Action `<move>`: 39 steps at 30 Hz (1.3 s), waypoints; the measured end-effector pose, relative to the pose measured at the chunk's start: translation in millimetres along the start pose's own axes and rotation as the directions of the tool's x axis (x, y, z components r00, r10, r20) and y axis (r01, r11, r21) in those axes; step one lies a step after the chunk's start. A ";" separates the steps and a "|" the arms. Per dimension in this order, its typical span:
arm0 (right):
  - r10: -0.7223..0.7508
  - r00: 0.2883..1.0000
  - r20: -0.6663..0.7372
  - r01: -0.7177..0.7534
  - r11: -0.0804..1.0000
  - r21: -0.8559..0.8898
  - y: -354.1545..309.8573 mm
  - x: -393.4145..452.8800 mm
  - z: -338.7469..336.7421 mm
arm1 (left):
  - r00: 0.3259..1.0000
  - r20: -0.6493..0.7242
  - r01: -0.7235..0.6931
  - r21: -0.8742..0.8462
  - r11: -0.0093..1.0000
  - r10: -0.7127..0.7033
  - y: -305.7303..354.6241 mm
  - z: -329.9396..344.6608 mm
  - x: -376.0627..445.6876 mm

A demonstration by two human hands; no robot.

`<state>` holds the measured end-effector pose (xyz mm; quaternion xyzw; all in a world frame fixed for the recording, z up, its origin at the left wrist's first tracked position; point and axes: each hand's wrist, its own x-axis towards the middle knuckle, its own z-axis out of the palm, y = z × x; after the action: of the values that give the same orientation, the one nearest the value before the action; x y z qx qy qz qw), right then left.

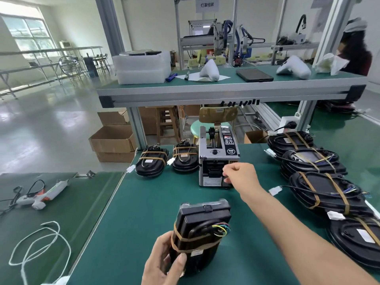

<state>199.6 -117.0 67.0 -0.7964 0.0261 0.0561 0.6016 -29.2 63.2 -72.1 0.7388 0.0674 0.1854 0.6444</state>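
While the left hand [164, 262] grips the lower end of a black unit [202, 227], its fingers are curled round the left side and the thumb presses on the front, just beside a small white label. This unit stands tilted on the green mat [139, 202], bound with brown bands, and coloured wires loop out just above the thumb. Ahead of these fingers, the right hand [239, 173] is at the front of the tape dispenser [216, 155]. Its fingers are bent together, their tips touching the dark outlet; whether they pinch a piece of tape, I cannot tell. Left of the right fingertips, past the dispenser, two bound units [151, 163] lie on the mat. Right of them, behind the forearm, more bound units [324, 190] are stacked. Far left of the left fingers lies a glue gun [41, 197].
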 end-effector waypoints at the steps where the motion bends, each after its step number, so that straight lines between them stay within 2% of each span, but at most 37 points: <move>1: 0.041 0.999 -0.007 -0.041 0.999 0.010 4.6 8.6 6.4 | 1.000 0.005 0.007 0.004 1.000 -0.007 -0.1 -1.2 1.0; 4: 0.116 0.993 -0.035 -0.113 0.990 0.084 9.0 23.2 21.8 | 1.000 0.006 0.021 0.010 1.000 -0.021 -1.2 -2.2 2.1; 10: 0.255 0.950 -0.182 -0.199 0.940 0.279 6.6 31.8 43.5 | 1.000 -0.012 0.009 -0.009 1.000 -0.010 2.4 -0.8 0.4; 17: 0.416 0.893 -0.170 -0.296 0.831 0.472 5.0 39.7 54.2 | 1.000 -0.027 -0.005 -0.013 1.000 0.005 10.6 1.2 -2.6; 27: 0.457 0.870 -0.185 -0.301 0.790 0.535 4.6 44.5 58.6 | 0.998 -0.029 -0.049 -0.002 0.999 0.049 16.3 1.7 -3.1; 34: 0.435 0.878 -0.200 -0.287 0.813 0.506 1.1 35.3 56.7 | 0.999 -0.031 -0.029 -0.018 0.999 0.029 18.4 1.9 -3.8; 36: 0.418 0.895 -0.153 -0.297 0.817 0.494 -0.2 24.0 48.1 | 0.999 -0.028 -0.015 -0.029 0.999 0.014 19.9 2.3 -4.2; 39: 0.351 0.936 0.013 -0.310 0.809 0.500 -0.7 -10.6 21.9 | 0.999 -0.032 -0.013 -0.039 0.999 0.011 20.8 1.3 -4.7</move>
<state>187.8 -96.0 63.1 -0.6007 0.2015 0.1195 0.7644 -35.9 57.1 -52.8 0.7233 0.0695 0.2023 0.6566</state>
